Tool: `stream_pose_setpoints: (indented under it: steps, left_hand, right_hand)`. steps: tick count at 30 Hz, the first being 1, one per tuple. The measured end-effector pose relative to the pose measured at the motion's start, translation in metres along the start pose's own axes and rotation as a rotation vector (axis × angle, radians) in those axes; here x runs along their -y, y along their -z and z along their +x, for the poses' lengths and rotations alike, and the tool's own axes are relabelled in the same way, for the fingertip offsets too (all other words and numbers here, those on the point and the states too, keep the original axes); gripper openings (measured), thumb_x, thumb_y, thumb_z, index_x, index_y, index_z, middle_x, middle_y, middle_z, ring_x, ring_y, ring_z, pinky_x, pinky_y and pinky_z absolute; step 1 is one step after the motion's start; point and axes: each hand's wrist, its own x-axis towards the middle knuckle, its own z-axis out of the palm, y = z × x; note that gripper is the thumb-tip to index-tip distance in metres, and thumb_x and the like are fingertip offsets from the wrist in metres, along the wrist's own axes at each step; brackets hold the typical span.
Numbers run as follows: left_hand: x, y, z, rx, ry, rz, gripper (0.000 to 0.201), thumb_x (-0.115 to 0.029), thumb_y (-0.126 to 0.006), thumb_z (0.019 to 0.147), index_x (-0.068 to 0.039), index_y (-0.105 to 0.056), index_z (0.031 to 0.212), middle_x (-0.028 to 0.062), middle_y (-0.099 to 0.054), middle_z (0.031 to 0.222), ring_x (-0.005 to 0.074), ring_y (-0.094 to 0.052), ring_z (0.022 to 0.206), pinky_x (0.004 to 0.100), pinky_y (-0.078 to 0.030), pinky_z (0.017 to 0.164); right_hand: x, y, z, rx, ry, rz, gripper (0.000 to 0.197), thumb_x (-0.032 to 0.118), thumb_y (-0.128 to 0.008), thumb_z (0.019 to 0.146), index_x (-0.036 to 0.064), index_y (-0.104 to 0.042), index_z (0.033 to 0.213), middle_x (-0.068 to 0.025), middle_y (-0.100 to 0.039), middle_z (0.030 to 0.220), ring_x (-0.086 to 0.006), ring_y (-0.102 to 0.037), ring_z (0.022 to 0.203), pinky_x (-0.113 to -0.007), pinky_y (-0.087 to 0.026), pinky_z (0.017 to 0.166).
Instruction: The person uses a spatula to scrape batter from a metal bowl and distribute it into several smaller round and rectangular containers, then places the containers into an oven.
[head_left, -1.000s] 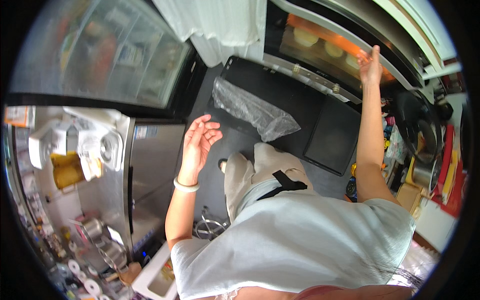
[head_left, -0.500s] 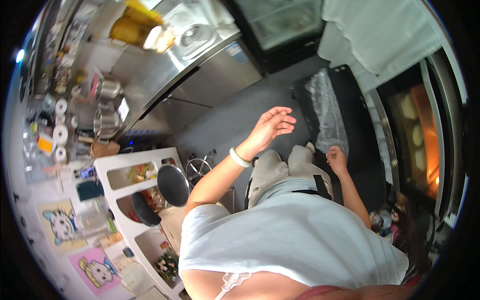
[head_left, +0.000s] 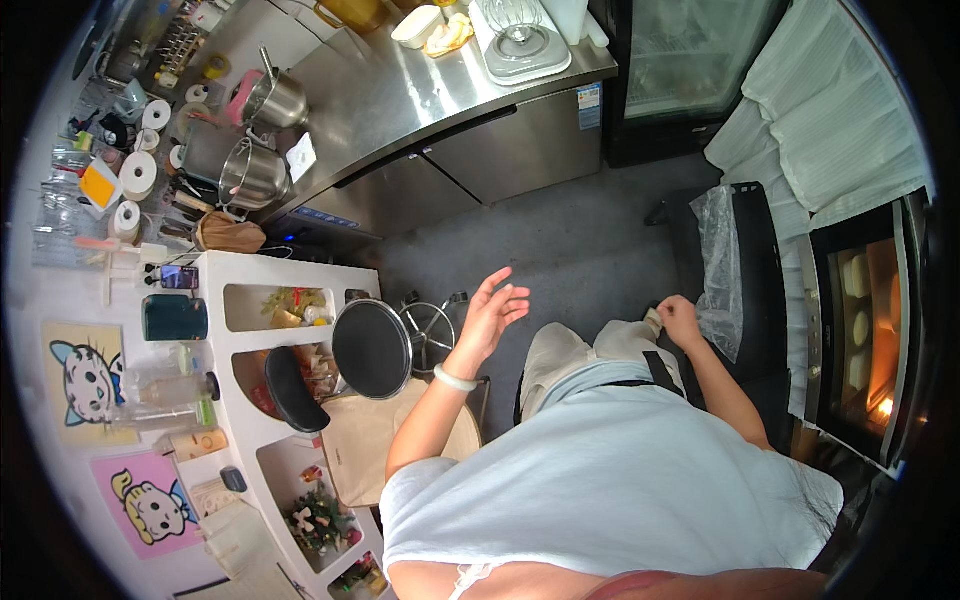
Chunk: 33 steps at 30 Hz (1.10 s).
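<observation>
Left hand [head_left: 492, 312] is mid-frame, raised over bare grey floor [head_left: 560, 230], fingers spread and released, holding nothing; white band on the wrist. Right hand [head_left: 678, 320] sits right of centre, down by the knee of the beige trousers, fingers curled in. It looks clenched around something small and pale at its left edge, but it's too small to tell what, so can't call the grasp. Nearest thing to the right hand is the clear plastic bag [head_left: 718, 262], lying on the black tray [head_left: 765, 300]. The bag's long axis runs top-to-bottom in frame, its lower end just beside the hand's right side, maybe touching. So the bag lies right and up from the right hand; the left hand is well apart from it, across the legs. Lit oven [head_left: 868, 330] with pale dough rounds is further right, beyond the tray. Round black stool seat [head_left: 372, 348] is near the left forearm, lower left of that hand.
</observation>
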Motion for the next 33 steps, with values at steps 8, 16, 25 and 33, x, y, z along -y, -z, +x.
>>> stream_pose_setpoints:
  steps: [8, 16, 25, 33]
  left_hand:
    - [-0.010, 0.047, -0.006, -0.055, -0.041, -0.025, 0.028, -0.031, -0.056, 0.090, -0.006, -0.054, 0.077, 0.0001, -0.055, 0.070, 0.0118, -0.061, 0.068, 0.0250, -0.051, 0.068]
    - [-0.013, 0.067, 0.036, -0.002, -0.242, -0.060, 0.028, -0.027, -0.045, 0.096, -0.008, -0.048, 0.077, -0.0030, -0.047, 0.062, 0.0064, -0.048, 0.057, 0.0261, -0.048, 0.070]
    - [-0.067, 0.101, 0.105, -0.241, -0.303, -0.009, 0.016, -0.018, -0.048, 0.095, -0.006, -0.050, 0.084, -0.0023, -0.047, 0.067, 0.0066, -0.046, 0.063, 0.0265, -0.046, 0.071]
    - [-0.179, 0.105, 0.152, -0.596, -0.434, 0.056, 0.010, -0.009, -0.047, 0.093, -0.001, -0.054, 0.094, 0.0018, -0.055, 0.071, 0.0072, -0.048, 0.060, 0.0208, -0.041, 0.057]
  right_hand:
    - [0.056, -0.041, 0.024, 0.109, 0.118, -0.128, 0.014, 0.011, -0.063, 0.074, -0.0023, -0.061, 0.069, -0.0153, -0.057, 0.069, -0.0284, -0.057, 0.065, -0.037, -0.046, 0.062]
    - [0.084, -0.052, 0.080, 0.103, 0.025, -0.148, 0.032, 0.001, -0.063, 0.072, -0.0033, -0.060, 0.104, -0.0072, -0.056, 0.061, -0.0137, -0.054, 0.056, -0.027, -0.045, 0.056]
    - [0.250, -0.127, 0.311, 0.308, 0.487, 0.038, 0.023, 0.009, -0.065, 0.076, -0.0001, -0.062, 0.097, -0.0108, -0.057, 0.066, -0.0187, -0.055, 0.057, -0.030, -0.045, 0.056]
    - [0.463, -0.236, 0.523, 0.358, 0.862, 0.163, 0.018, 0.011, -0.060, 0.077, -0.0013, -0.063, 0.090, -0.0151, -0.060, 0.079, -0.0286, -0.058, 0.072, -0.036, -0.046, 0.067]
